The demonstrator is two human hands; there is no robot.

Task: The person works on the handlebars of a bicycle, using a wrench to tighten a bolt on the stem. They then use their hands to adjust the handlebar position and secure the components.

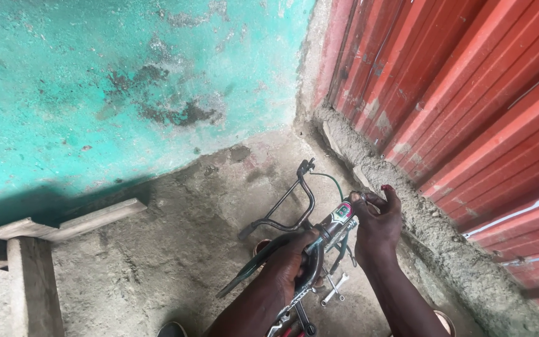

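A small bicycle frame (338,219) lies tilted over the concrete floor, with its dark handlebar (294,196) pointing toward the wall corner. My left hand (291,262) grips the frame's tube from above, just behind the head. My right hand (378,224) is closed around the front end of the frame near the handlebar stem, with its fingertips curled over the top. A thin green cable (333,181) loops from the handlebar to the frame. A silver spanner (335,288) lies on the floor beneath the frame.
A teal painted wall (126,81) stands ahead, a red corrugated metal sheet (469,93) on the right above a rough concrete kerb (432,231). Wooden planks (38,249) lie at the left. A dark shoe tip (173,329) shows at the bottom.
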